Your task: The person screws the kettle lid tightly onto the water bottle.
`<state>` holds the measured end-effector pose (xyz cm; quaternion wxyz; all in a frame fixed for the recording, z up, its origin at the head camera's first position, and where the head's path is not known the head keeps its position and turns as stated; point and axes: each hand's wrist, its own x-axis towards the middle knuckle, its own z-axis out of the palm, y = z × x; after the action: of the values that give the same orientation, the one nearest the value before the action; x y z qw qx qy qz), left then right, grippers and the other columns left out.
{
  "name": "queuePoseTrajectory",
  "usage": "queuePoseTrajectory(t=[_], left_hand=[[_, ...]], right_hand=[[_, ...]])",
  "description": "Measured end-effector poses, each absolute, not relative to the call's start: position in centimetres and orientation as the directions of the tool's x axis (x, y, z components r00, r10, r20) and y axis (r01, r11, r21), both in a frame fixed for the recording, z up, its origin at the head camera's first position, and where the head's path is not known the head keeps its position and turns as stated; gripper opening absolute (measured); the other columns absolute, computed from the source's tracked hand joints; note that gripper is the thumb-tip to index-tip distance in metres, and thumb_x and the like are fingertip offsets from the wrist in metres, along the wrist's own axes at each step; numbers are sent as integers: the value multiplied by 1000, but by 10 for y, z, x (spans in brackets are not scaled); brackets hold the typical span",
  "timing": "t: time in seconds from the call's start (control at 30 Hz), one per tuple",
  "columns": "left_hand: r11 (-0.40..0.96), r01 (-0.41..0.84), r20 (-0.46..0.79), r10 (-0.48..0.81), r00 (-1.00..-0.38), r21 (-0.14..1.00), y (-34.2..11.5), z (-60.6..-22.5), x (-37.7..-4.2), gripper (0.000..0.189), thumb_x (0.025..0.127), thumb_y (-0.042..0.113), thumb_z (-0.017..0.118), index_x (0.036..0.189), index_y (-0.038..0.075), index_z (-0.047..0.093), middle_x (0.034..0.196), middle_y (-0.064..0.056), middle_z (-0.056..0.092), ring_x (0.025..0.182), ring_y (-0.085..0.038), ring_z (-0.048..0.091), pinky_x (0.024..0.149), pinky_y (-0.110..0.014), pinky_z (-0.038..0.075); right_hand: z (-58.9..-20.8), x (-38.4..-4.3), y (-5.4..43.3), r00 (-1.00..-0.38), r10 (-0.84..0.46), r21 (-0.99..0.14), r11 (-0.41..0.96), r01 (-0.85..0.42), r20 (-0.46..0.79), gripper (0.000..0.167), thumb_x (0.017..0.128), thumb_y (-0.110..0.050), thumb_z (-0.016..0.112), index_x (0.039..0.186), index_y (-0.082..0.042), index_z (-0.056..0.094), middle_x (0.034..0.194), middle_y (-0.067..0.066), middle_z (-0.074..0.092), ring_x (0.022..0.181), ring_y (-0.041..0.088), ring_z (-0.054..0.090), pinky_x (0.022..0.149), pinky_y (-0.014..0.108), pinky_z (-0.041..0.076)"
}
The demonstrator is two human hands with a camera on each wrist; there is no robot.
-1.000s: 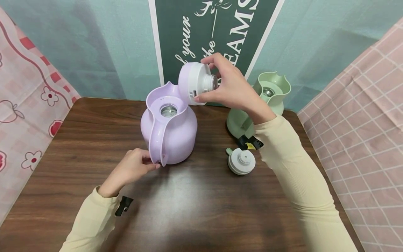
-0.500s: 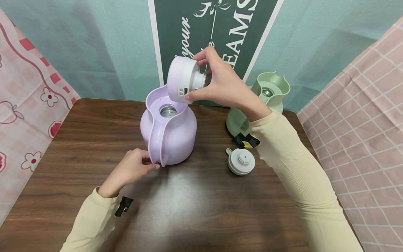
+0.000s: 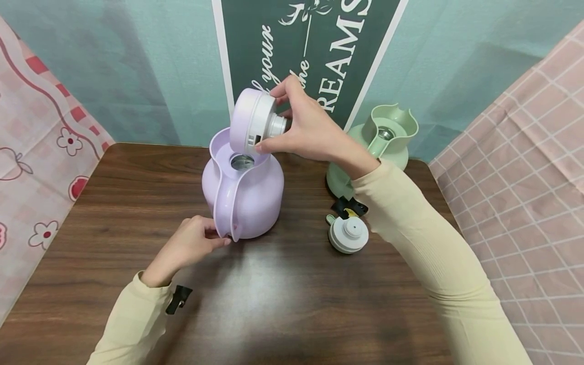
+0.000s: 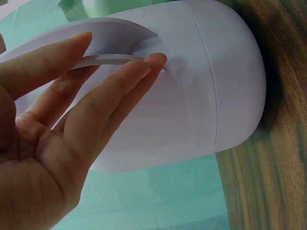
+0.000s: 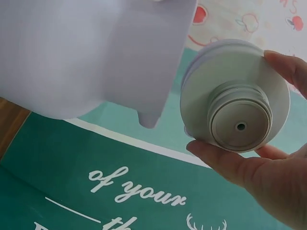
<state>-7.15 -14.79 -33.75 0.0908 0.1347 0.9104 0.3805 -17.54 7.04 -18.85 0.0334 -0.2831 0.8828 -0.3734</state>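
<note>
A lilac thermos jug (image 3: 257, 203) stands upright on the table, its round steel-lined mouth uncovered. My left hand (image 3: 189, 246) holds the lower end of the jug's handle (image 3: 224, 208); in the left wrist view the thumb and fingers (image 4: 105, 100) lie on either side of it. Over the jug's rim, my right hand (image 3: 305, 121) pinches the jug's lilac-and-white lid (image 3: 251, 121) by its edge. The lid is tipped sideways, its threaded stopper facing right. From the right wrist view the stopper's end (image 5: 241, 125) shows a small central hole, and the lid is apart from the jug.
Behind the right forearm is a green thermos jug (image 3: 397, 137) with an uncovered mouth. Its white lid with a green tab (image 3: 349, 235) lies stopper up on the wooden table (image 3: 274, 304). A cloth wall with a lettered panel (image 3: 315, 50) rises behind.
My right hand has carried the lilac lid leftward, bringing it over the jug's mouth and slightly lower since half a second ago. The left hand and the jug have stayed in place.
</note>
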Motion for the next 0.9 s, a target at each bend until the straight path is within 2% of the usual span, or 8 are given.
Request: queuePoseTrajectory(t=[0.3,0.73,0.9], left_hand=[[675,179,-59,313,-948,716,-148,-339,-72,3,77,11,71,78,8,71,66,4,62,62,-11,48,57,-29,40],[674,173,-66,314,-947,718,-149,-338,-72,4,77,12,71,79,8,71,67,4,62,62,-11,48,57,-29,41],[673,165,-73,311,-948,721,-149,-339,-72,4,78,12,70,79,8,71,68,3,63,62,-11,49,57,-30,41]], right_hand=[[-199,-173,61,-862,-494,-716,562,-414,111,74,63,-26,81,117,-10,33,117,6,45,105,18,53,87,27,41],[-215,-171,53,-866,-482,-741,531,-410,133,68,64,-26,82,111,-10,34,118,5,45,110,15,53,88,21,41],[-220,-172,52,-871,-474,-745,533,-401,130,64,65,-23,81,109,-9,36,121,9,46,114,16,51,90,21,39]])
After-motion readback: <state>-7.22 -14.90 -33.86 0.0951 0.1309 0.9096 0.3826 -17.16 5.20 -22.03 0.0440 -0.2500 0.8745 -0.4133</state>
